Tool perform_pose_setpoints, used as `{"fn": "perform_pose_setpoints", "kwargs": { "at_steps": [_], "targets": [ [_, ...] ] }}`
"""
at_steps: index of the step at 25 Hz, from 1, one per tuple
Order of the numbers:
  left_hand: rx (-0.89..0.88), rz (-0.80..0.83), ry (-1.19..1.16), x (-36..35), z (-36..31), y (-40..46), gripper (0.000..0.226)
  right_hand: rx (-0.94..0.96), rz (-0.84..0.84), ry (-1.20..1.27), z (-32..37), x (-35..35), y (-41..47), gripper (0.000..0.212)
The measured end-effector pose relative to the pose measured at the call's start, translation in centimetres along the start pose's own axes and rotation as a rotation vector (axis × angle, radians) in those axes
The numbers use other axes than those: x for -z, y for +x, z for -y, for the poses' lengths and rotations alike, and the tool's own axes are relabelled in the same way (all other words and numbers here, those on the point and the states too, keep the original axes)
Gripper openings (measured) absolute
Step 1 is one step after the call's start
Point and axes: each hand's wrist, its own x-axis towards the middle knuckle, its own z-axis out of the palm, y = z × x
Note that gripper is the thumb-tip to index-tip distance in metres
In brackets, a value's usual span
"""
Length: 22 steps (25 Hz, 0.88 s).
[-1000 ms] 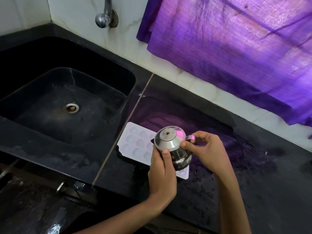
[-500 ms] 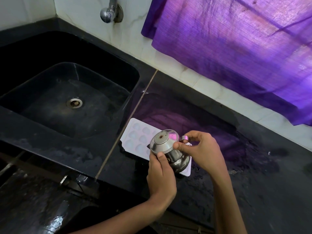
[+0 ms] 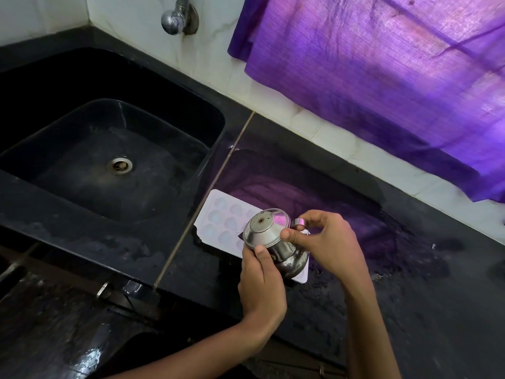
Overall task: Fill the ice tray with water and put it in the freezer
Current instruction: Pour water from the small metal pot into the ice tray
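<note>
Ice tray [image 3: 218, 224] on counter [image 3: 410, 269]: light, floppy once filled; your left hand [image 3: 261, 280] and right hand [image 3: 326, 243] grip steel pot [image 3: 276, 242], so lift tray level by both short ends.

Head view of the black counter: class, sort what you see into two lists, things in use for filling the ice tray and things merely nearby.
In use:
white plastic ice tray on the counter
small steel lidded pot, tilted over the tray
left hand gripping the pot
right hand at its handle

Merely nearby:
black sink
chrome wall tap
purple curtain
</note>
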Motion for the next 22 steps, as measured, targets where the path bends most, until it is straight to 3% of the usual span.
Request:
{"fn": "perform_pose_setpoints", "kwargs": {
  "at_steps": [10,13,17,22],
  "targets": [
    [-0.129,0.037,-0.016,0.0,0.4,0.3,0.041,-0.005,-0.028,0.110,-0.9,0.4,0.0,0.036],
    [-0.249,0.017,-0.023,-0.2,0.6,1.0,0.047,-0.006,-0.036,0.231,-1.2,0.7,0.2,0.035],
    [-0.360,0.003,-0.032,-0.1,0.0,1.8,0.070,0.045,-0.042,0.375,-1.3,0.7,0.9,0.040],
    [-0.347,0.060,-0.108,0.3,-1.1,3.6,0.061,0.072,-0.053,0.360,-0.4,0.6,2.7,0.046]
  ]
}}
